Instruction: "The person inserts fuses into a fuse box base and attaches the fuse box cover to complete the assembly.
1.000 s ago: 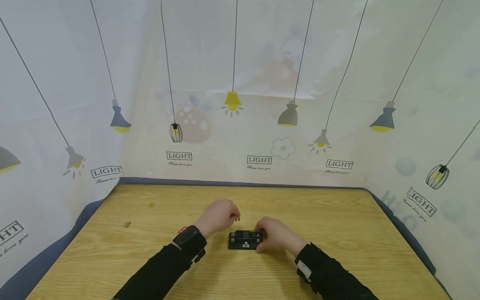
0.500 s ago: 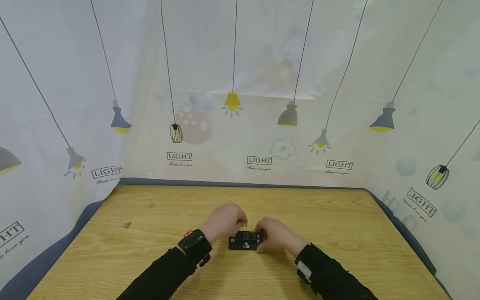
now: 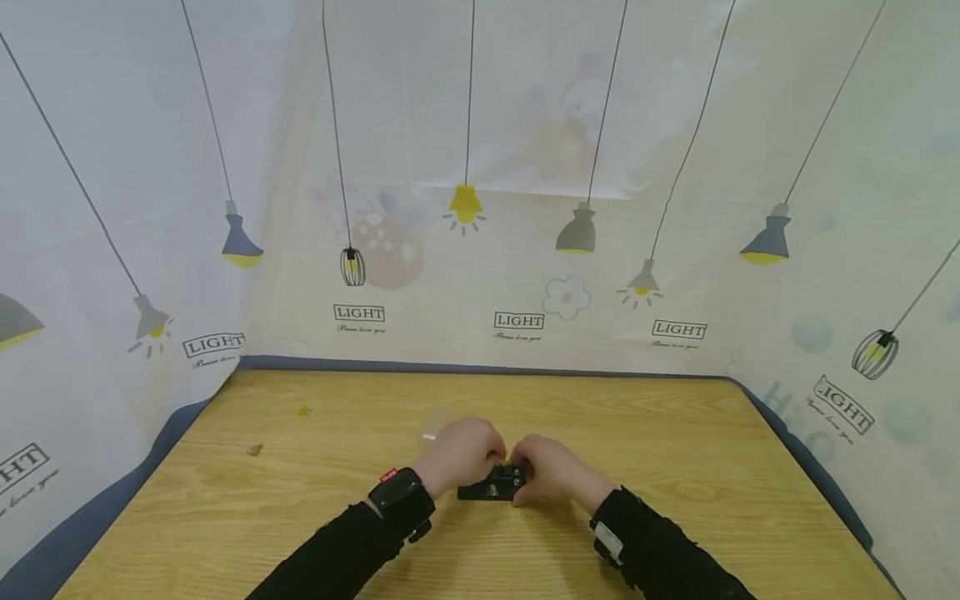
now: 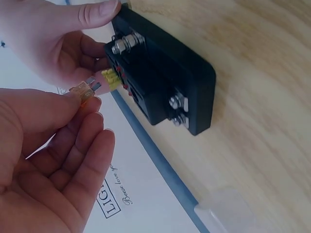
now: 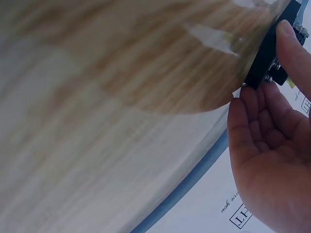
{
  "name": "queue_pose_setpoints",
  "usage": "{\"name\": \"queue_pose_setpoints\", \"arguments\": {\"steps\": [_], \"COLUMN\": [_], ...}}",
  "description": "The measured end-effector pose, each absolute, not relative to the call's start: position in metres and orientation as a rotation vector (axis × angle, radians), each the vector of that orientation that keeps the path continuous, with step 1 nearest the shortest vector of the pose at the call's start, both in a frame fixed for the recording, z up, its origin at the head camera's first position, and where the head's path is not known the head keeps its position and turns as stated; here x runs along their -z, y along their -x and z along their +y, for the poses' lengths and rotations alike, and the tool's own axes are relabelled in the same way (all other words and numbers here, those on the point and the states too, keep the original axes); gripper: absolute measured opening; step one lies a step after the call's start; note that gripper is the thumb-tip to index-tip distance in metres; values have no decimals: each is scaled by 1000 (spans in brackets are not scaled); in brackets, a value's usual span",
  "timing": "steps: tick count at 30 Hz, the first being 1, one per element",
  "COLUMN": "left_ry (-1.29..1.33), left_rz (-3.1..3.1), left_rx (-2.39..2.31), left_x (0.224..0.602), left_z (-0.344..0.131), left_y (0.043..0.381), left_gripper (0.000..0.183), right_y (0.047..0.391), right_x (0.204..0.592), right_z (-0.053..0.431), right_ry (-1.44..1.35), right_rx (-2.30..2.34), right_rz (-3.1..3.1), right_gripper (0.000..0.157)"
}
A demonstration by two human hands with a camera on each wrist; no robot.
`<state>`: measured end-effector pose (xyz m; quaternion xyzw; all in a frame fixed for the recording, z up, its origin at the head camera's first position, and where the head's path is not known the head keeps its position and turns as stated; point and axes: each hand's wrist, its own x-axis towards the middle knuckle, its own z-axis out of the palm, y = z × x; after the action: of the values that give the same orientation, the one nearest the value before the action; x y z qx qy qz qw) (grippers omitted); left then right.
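Note:
A black fuse box (image 3: 483, 492) with metal terminal screws stands on the wooden table, partly covered by both hands in the head view. My right hand (image 3: 553, 471) grips its right end, thumb on the near edge and fingers on the far one. In the left wrist view, yellow blade fuses (image 4: 111, 78) sit in the box near that hand. Between thumb and forefinger, my left hand (image 3: 461, 452) pinches an orange blade fuse (image 4: 82, 91). The fuse's metal prongs point toward the box, just short of the yellow ones.
Behind my left hand lies a clear plastic piece (image 3: 431, 431), partly hidden. Farther left on the table (image 3: 675, 450) are a small yellow piece (image 3: 303, 410) and an orange-brown piece (image 3: 255, 449). A printed cloth (image 3: 450, 333) surrounds the back and sides.
My left hand has moved right and a little nearer, bringing the fuse over the fuse box. The clear plastic piece has come into sight behind it. My right hand has stayed in place.

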<state>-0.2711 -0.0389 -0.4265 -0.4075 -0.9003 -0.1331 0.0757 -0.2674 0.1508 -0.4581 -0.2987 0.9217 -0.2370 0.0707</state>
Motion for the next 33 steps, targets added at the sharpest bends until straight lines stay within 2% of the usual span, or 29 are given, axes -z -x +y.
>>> {"name": "queue_pose_setpoints", "arguments": {"steps": [33], "left_ry": [1187], "left_rz": [-2755], "left_rx": [394], "left_x": [431], "left_z": [-29], "left_y": [264], "left_gripper": [14], "right_y": [268], "right_x": [462], "right_z": [153], "right_ry": [952], "right_rx": [725], "right_rz": [2793], "right_gripper": [34]}}
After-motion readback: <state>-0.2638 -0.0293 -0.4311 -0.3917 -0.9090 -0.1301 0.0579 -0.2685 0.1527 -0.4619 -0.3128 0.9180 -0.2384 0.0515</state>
